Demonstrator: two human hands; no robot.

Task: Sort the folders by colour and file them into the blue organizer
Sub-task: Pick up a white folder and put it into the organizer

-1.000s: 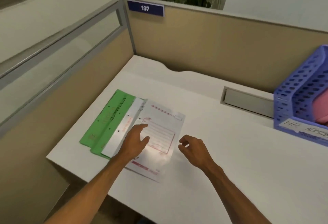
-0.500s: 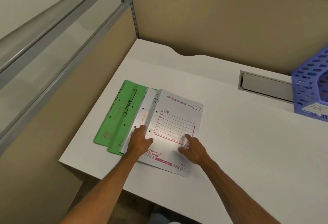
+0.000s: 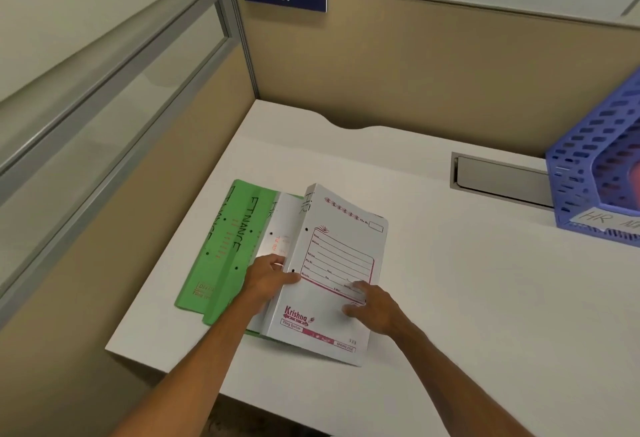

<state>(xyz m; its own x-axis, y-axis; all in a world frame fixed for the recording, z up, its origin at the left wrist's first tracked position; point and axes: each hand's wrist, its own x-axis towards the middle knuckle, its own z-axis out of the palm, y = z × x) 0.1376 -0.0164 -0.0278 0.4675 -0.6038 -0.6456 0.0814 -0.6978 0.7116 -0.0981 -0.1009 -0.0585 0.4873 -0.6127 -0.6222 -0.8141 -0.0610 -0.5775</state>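
Note:
A white folder (image 3: 332, 263) with pink print, marked "HR", tops a stack on the desk's left. My left hand (image 3: 270, 279) grips its spine edge, thumb on the cover, lifting that side. My right hand (image 3: 372, 305) presses flat on the cover's lower right. Under it lies a second white folder (image 3: 282, 229), then two green folders (image 3: 235, 239) marked "FINANCE", fanned out to the left. The blue organizer (image 3: 588, 166) stands at the far right edge, labelled "HR", with something pink inside.
The white desk (image 3: 467, 315) sits in a cubicle with beige partition walls (image 3: 415, 66) behind and on the left. A grey cable tray lid (image 3: 502, 178) is set into the desk beside the organizer. The desk's front edge runs near my forearms.
My left hand has curled around the top white folder's spine and raised that edge off the stack. My right hand stays flat on the cover. The camera has tilted up a little.

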